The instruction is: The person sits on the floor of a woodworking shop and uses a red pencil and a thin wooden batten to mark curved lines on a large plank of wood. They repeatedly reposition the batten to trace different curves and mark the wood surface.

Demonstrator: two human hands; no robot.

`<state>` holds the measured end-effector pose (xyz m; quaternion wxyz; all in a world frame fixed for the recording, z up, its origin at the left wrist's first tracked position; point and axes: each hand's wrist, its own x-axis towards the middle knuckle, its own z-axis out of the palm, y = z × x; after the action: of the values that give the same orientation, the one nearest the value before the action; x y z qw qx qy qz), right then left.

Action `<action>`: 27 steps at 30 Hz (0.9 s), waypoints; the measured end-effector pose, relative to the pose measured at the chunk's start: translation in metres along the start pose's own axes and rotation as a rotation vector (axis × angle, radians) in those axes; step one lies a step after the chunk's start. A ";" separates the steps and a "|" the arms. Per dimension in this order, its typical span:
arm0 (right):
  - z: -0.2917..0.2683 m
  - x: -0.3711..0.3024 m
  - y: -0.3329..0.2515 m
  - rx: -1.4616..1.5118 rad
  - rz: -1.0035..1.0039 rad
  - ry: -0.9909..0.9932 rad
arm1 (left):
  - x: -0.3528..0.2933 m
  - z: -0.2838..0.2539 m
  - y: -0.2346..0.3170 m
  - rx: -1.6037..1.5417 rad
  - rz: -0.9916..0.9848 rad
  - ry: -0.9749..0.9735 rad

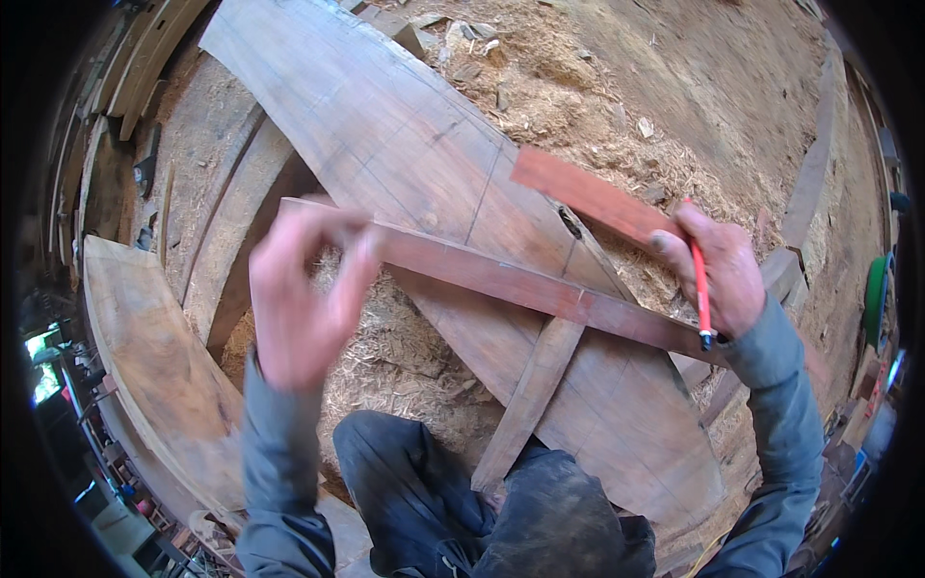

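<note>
A large flat wooden board point(385, 135) with dark pencil lines lies slantwise in front of me. Across it runs a wooden T-square point(482, 268), its long reddish bar over the board and its short leg point(533, 400) pointing toward my knees. My left hand point(306, 299), blurred by motion, is closed around the bar's left end. In my right hand point(723, 265) is a red pencil point(700, 284), its dark end pointing toward me. The same hand's thumb and fingers grip the end of a short reddish wooden strip point(588, 197), above the board's far edge.
Wood shavings point(617, 125) cover the ground beyond the board. A curved plank point(159, 352) lies at the left, near a thick curved timber point(246, 222). More planks point(159, 53) are stacked at the far left. A long beam point(814, 178) stretches along the right.
</note>
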<state>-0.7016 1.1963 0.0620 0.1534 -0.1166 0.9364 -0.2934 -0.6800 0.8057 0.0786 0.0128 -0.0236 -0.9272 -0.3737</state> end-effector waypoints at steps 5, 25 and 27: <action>0.024 0.034 0.008 -0.120 -0.093 -0.085 | 0.118 0.015 -0.012 0.222 0.254 -0.220; 0.032 0.050 0.013 -0.007 -0.126 -0.111 | 0.150 0.062 -0.033 0.463 0.246 -0.465; 0.032 0.051 0.012 0.016 -0.114 -0.133 | 0.149 0.061 -0.033 0.457 0.232 -0.474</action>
<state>-0.7389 1.1744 0.0190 0.1993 -0.1880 0.9136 -0.3005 -0.8313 0.8296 0.0181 -0.1554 -0.2114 -0.9552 -0.1368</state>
